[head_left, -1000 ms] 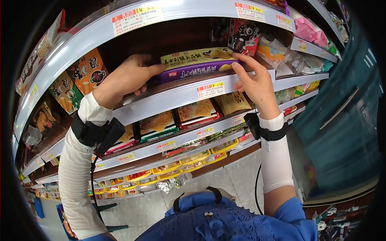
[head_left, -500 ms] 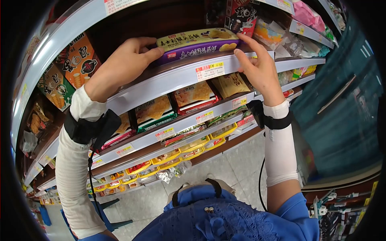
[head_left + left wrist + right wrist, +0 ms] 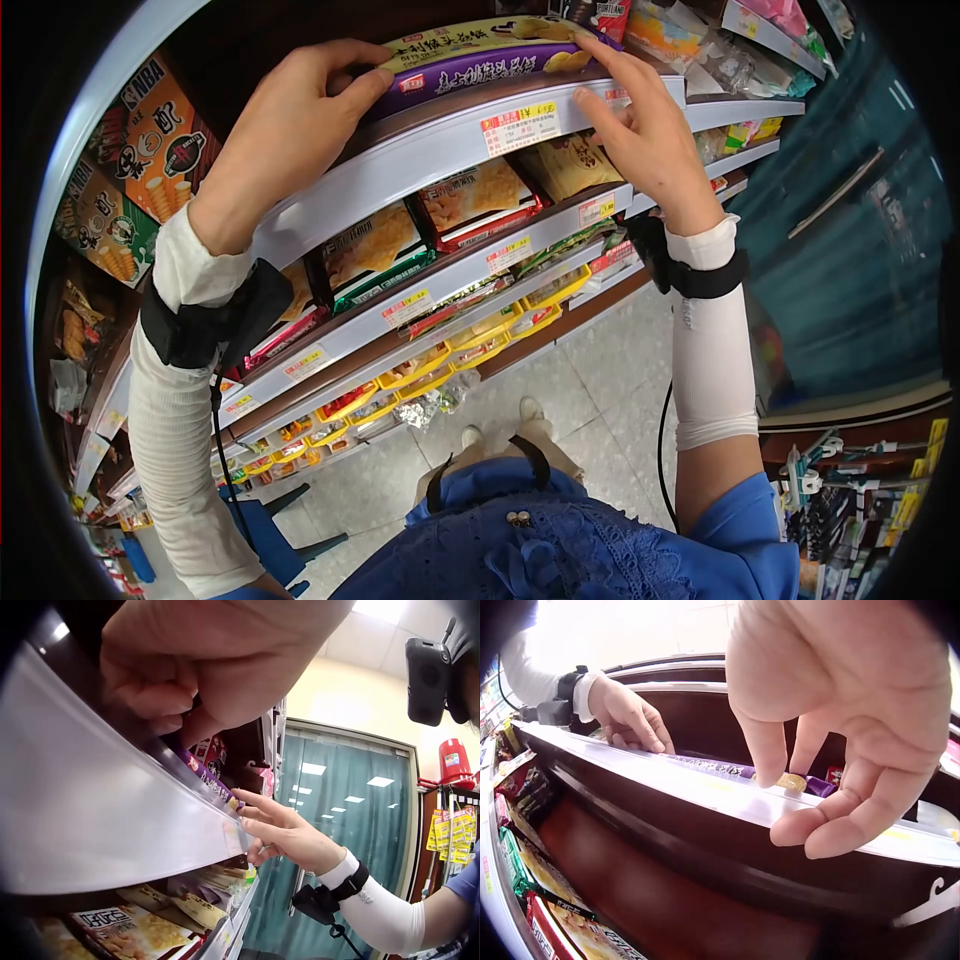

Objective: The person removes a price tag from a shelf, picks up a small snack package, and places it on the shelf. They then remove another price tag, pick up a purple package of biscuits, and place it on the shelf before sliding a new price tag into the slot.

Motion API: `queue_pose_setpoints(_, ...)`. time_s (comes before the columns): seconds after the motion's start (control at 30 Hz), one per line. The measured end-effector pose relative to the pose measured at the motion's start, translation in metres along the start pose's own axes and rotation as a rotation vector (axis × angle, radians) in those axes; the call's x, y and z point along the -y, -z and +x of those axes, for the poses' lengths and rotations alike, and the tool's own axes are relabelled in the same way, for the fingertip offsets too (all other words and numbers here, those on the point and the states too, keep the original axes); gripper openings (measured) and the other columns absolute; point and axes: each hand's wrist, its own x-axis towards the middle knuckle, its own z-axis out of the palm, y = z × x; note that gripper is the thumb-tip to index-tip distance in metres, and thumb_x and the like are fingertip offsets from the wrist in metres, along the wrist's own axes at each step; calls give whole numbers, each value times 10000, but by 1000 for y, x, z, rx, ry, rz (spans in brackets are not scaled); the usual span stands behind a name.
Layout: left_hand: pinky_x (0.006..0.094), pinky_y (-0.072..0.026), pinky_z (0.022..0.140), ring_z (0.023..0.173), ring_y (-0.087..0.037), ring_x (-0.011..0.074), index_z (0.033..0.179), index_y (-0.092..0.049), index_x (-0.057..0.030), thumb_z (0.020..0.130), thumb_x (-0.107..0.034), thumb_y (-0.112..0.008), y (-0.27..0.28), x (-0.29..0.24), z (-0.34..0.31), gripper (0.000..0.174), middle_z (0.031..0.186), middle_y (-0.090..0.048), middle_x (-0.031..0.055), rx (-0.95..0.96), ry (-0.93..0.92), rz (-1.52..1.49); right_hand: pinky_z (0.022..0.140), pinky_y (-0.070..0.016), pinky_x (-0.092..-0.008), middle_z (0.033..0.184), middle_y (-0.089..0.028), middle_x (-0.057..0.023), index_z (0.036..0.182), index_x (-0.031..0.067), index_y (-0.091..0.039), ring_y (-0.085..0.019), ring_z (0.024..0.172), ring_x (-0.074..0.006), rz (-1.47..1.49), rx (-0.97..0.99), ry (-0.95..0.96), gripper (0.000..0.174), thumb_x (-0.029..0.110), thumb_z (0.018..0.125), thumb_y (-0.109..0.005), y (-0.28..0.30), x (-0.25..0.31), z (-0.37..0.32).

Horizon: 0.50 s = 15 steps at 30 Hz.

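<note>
A long biscuit box (image 3: pixel 480 73), purple in front with a yellow-green top, lies along the shelf edge (image 3: pixel 420 138). At its left end my left hand (image 3: pixel 290 125) pinches it, the thumb low at the front corner and the fingers bent behind; that hand hides the corner. My right hand (image 3: pixel 655 140) is at the other end, its long index finger reaching onto the top. The right thumb points at the shelf's front edge, just below the box. In the right wrist view, the purple front (image 3: pixel 712 766) shows between the left hand (image 3: pixel 634 720) and the right hand (image 3: pixel 847 727).
Orange (image 3: pixel 165 150) and green (image 3: pixel 105 225) upright boxes stand left on the shelf. Plastic-wrapped packs (image 3: pixel 680 45) lie to the right. The shelf below holds biscuit packs in red (image 3: pixel 480 205) and green (image 3: pixel 375 255) wrapping. Yellow trays (image 3: pixel 415 370) line a lower level. A teal curtained door (image 3: pixel 352 802) stands beyond.
The head view has tilted lower, so the shelf and box sit higher in it. The left hand has settled closer round the box's left end. The right hand stays at the right end.
</note>
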Motion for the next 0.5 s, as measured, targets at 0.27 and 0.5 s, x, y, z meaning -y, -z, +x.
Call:
queue_pose_setpoints(0.27, 249, -467, 779, 845, -587, 97, 1212, -624, 19, 964, -299, -592, 0, 2, 1, 405, 926, -683, 83, 4, -56, 81, 838, -493, -346, 1349, -511, -156, 1398, 215, -494, -613, 907, -259, -154, -57, 109, 497, 245, 911, -589, -4, -2, -3)
queue_pose_setpoints(0.5, 275, -473, 723, 774, -596, 123, 1178, -653, -20, 941, -293, -605, -1, -1, 4, 364, 875, -686, 109, -22, -44, 164, 927, -490, -459, 1377, -459, -250, 1376, 241, -506, -605, 1064, -413, -169, -33, -26, 496, 218, 884, -562, -3, 14, -7)
